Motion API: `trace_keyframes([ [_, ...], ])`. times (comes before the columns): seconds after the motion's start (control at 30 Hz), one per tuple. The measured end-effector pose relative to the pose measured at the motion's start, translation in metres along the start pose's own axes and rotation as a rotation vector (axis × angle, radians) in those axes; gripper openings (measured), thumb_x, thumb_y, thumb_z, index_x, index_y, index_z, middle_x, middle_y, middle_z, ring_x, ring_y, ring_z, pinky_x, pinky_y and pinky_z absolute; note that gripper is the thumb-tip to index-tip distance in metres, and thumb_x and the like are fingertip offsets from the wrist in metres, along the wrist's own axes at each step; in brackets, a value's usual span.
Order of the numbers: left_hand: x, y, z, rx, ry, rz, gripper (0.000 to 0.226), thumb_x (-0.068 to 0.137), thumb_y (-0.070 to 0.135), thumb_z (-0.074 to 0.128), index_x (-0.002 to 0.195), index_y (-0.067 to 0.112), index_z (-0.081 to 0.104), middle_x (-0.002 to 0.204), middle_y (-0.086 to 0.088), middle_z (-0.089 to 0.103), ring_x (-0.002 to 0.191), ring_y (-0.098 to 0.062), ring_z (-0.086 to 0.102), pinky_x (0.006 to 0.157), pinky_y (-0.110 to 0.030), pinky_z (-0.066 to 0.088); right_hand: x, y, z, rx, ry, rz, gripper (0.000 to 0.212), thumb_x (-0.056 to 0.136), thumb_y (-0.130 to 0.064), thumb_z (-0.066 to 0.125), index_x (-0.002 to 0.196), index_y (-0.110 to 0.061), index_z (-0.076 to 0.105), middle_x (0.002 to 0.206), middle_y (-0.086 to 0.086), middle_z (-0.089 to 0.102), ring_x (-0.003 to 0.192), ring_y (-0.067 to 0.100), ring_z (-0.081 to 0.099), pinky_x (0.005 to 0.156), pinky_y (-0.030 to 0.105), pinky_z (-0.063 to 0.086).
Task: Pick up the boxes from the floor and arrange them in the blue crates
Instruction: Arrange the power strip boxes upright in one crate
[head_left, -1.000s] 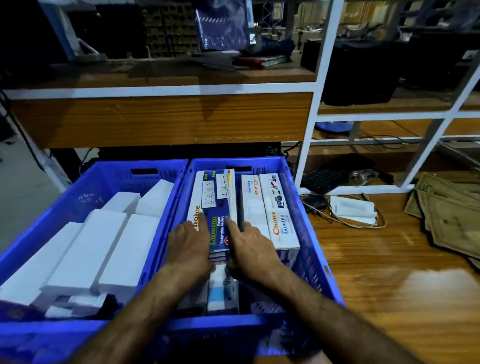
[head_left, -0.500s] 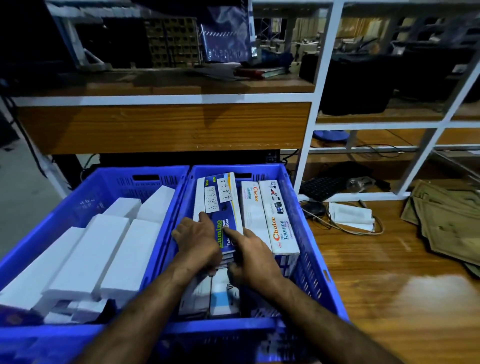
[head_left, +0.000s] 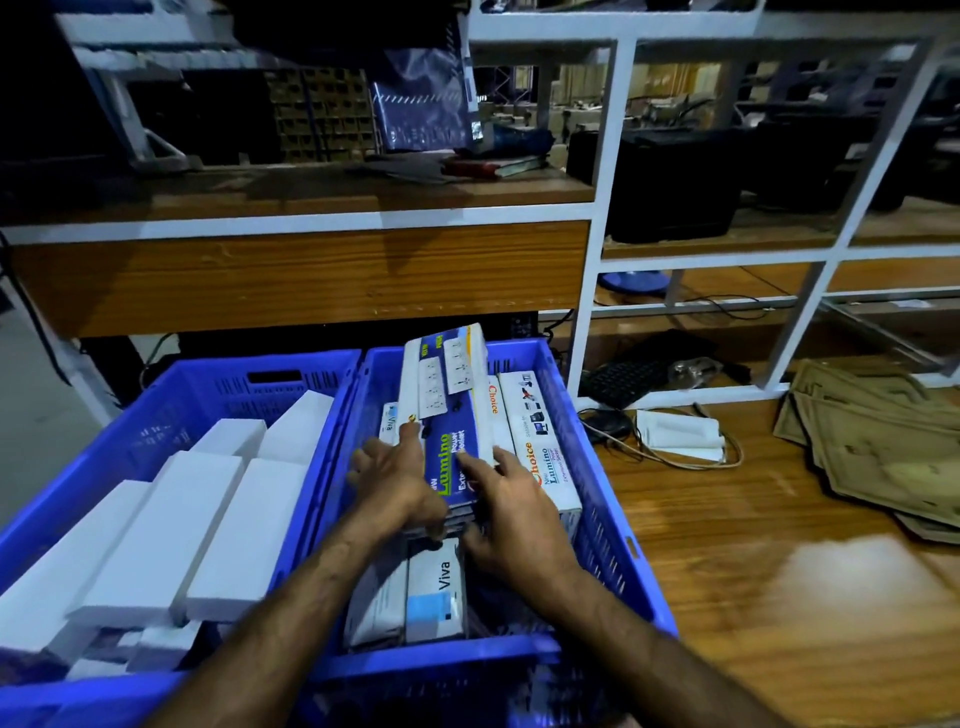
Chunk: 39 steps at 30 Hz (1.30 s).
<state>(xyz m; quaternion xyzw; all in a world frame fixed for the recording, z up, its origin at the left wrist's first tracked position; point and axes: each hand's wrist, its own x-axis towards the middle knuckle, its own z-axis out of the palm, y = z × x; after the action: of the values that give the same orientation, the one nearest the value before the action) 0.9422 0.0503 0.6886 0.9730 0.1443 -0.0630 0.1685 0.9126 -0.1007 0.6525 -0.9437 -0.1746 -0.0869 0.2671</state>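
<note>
Head view, the only one: two blue crates stand side by side on a wooden floor, in front of a white-framed shelf unit (head_left: 597, 218). The right crate (head_left: 618, 525) holds printed boxes. Both hands meet over a stack of long Lumino boxes (head_left: 448, 415), whose far end is tilted up above the crate's back rim while the near end stays low between the hands. The top box is white along its edges with a dark blue band down the middle, yellow-green "Lumino" lettering, and pictures of white socket strips near the raised end. The left hand (head_left: 400, 483) grips the stack's left edge, index finger stretched along the side and the other fingers curled round it. The right hand (head_left: 511, 506) holds the right side, thumb lying on the top face and fingers curled under the near end. Just right of the stack lie two white Choice boxes (head_left: 540, 447), flat and parallel, with red-orange "Choice" print and small product pictures. Under the near end of the stack, white Viva boxes (head_left: 434, 592) with a light blue square lie lower in the crate. The left crate (head_left: 171, 415) is packed with plain white boxes (head_left: 166, 525) set in slanted rows. On the floor to the right sit a black mouse (head_left: 605, 423), a white adapter (head_left: 678, 436) with cable, and flattened cardboard (head_left: 878, 452).
</note>
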Motion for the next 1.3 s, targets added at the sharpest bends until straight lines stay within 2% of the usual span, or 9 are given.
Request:
trace_keyframes([
  [0.27,0.006,0.031,0.033,-0.157,0.022,0.260,0.100,0.059,0.022,0.083,0.145,0.037,0.033,0.129,-0.007,0.030,0.129,-0.029,0.033,0.102,-0.035,0.045,-0.008,0.027,-0.020,-0.077,0.026,0.173,0.076,0.073,-0.031,0.064,0.145,-0.030,0.039,0.128,0.008,0.046,0.113,0.032,0.057,0.086,0.039,0.051],
  [0.5,0.001,0.007,0.019,-0.416,-0.093,0.445,0.111,0.065,0.030,0.092,0.154,0.029,0.026,0.136,-0.003,0.040,0.124,-0.019,0.049,0.101,-0.029,0.046,-0.007,0.024,-0.036,-0.436,0.113,0.067,0.060,0.067,-0.028,0.078,0.122,-0.011,0.059,0.136,0.026,0.047,0.117,0.042,0.049,0.092,0.044,0.050],
  [0.6,0.002,-0.044,-0.008,-0.015,-0.105,0.500,0.088,0.075,0.025,0.085,0.148,0.028,0.036,0.141,0.000,0.047,0.128,-0.020,0.052,0.099,-0.031,0.047,-0.010,-0.004,-0.035,-0.433,0.058,-0.154,0.036,0.072,-0.021,0.073,0.106,-0.016,0.065,0.114,0.011,0.059,0.101,0.036,0.058,0.075,0.041,0.048],
  [0.7,-0.007,-0.076,-0.008,0.503,-0.145,0.587,0.059,0.075,0.030,0.078,0.125,0.025,0.048,0.121,-0.002,0.053,0.116,-0.029,0.055,0.094,-0.041,0.048,-0.003,-0.029,-0.021,-0.310,-0.373,-0.158,0.034,0.086,-0.032,0.071,0.118,-0.027,0.061,0.117,0.005,0.060,0.108,0.031,0.062,0.081,0.039,0.051],
  [0.77,-0.015,-0.082,0.014,0.739,-0.123,0.638,0.060,0.064,0.028,0.082,0.119,0.016,0.061,0.105,-0.008,0.061,0.097,-0.032,0.064,0.083,-0.039,0.050,0.005,-0.035,-0.006,-0.372,-0.595,-0.151,0.035,0.093,-0.023,0.065,0.127,-0.024,0.058,0.126,0.011,0.057,0.116,0.033,0.060,0.087,0.041,0.049],
  [0.83,-0.016,-0.087,0.035,0.778,0.080,0.673,0.057,0.042,0.026,0.085,0.097,0.013,0.075,0.077,-0.006,0.065,0.066,-0.027,0.065,0.063,-0.034,0.051,0.010,-0.037,0.008,-0.451,-0.644,-0.206,0.035,0.097,-0.015,0.055,0.131,-0.016,0.054,0.127,0.015,0.052,0.114,0.037,0.060,0.081,0.042,0.048],
  [0.93,-0.013,-0.089,0.046,0.755,0.236,0.708,0.049,0.043,0.021,0.079,0.091,0.012,0.078,0.067,-0.006,0.063,0.057,-0.027,0.063,0.054,-0.035,0.050,0.013,-0.039,0.016,-0.485,-0.607,-0.254,0.036,0.097,-0.016,0.055,0.132,-0.011,0.051,0.125,0.018,0.049,0.108,0.039,0.062,0.070,0.040,0.038],
  [1.17,-0.010,-0.088,0.038,0.710,0.149,0.688,0.049,0.033,0.023,0.087,0.080,0.016,0.075,0.062,-0.003,0.060,0.044,-0.024,0.058,0.046,-0.029,0.043,0.003,-0.040,0.015,-0.435,-0.645,-0.223,0.036,0.088,-0.018,0.068,0.122,-0.009,0.058,0.119,0.015,0.051,0.102,0.039,0.063,0.077,0.044,0.050],
  [1.3,-0.013,-0.089,0.037,0.758,0.029,0.658,0.050,0.050,0.020,0.081,0.099,0.015,0.073,0.077,-0.004,0.065,0.056,-0.025,0.065,0.054,-0.031,0.044,-0.003,-0.036,0.017,-0.395,-0.643,-0.174,0.031,0.088,-0.016,0.068,0.117,-0.014,0.060,0.120,0.012,0.051,0.100,0.037,0.063,0.075,0.042,0.048],
])
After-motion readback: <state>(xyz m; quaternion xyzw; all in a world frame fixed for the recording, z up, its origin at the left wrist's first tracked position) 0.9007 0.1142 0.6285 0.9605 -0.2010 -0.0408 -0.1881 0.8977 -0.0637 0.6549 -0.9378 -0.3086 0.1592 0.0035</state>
